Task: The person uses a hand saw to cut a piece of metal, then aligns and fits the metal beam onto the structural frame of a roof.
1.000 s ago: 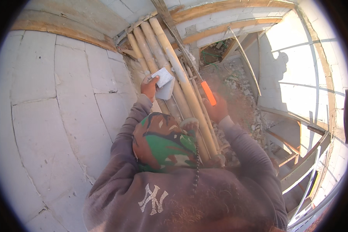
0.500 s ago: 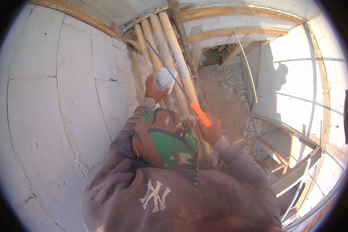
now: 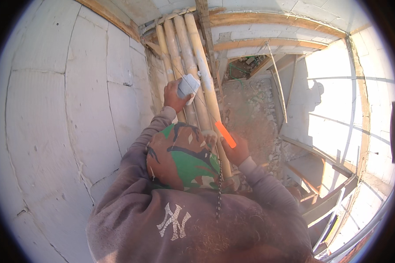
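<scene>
My left hand (image 3: pixel 174 95) is wrapped around a small pale grey-white block (image 3: pixel 188 89) resting on a row of bamboo poles (image 3: pixel 201 72). In my right hand (image 3: pixel 238 148) is the orange handle (image 3: pixel 225 134) of a long, thin-bladed saw. Its narrow dark blade slants up and left, across the block and poles, showing almost edge-on. Teeth are too small to make out. Camouflage cloth (image 3: pixel 184 153) bulges between my forearms, a dark and white cord (image 3: pixel 220 188) hanging beside it. Part of a foot (image 3: pixel 210 138) shows next to the cloth.
A pale block wall (image 3: pixel 44 127) rises close on my left. Past the poles on the right, the ground lies well below, with rubble (image 3: pixel 267 105) and hazy dust. A timber post (image 3: pixel 205 35) stands beside the poles; a thin leaning stick (image 3: pixel 278 83) is farther right.
The block has tilted slightly in my left hand. The saw's handle has shifted a little left and down, and its blade looks thinner. The whole view has moved slightly.
</scene>
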Tool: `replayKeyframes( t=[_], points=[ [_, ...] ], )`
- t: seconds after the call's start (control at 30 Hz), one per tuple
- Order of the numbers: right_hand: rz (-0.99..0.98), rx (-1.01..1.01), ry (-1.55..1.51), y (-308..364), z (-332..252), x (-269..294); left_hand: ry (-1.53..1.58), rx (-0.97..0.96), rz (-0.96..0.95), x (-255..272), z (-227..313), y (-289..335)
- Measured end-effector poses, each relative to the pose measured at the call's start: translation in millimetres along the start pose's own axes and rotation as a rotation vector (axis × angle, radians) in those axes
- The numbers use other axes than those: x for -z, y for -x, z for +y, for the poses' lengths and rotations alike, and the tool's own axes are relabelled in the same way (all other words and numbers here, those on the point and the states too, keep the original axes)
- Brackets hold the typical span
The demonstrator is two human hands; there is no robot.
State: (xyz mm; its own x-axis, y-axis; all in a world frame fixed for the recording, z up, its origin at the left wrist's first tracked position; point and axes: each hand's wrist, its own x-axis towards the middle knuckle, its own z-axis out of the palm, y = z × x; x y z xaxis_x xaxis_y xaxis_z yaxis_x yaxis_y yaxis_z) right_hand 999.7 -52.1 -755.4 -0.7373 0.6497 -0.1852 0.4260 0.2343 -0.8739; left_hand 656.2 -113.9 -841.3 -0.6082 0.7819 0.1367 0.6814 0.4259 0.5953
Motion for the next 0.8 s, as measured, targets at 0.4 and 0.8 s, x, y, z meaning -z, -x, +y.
replayKeyframes(
  t=[0.4, 0.8],
  points=[
    [-0.022, -0.026, 0.096, 5.9, -6.1, 10.0, -0.03, 0.0, -0.002, 0.9, 2.1, -6.3],
    [-0.053, -0.095, 0.152, -10.4, -20.1, 2.9, -0.028, 0.02, -0.066, 2.0, 4.4, -11.4]
  ],
)
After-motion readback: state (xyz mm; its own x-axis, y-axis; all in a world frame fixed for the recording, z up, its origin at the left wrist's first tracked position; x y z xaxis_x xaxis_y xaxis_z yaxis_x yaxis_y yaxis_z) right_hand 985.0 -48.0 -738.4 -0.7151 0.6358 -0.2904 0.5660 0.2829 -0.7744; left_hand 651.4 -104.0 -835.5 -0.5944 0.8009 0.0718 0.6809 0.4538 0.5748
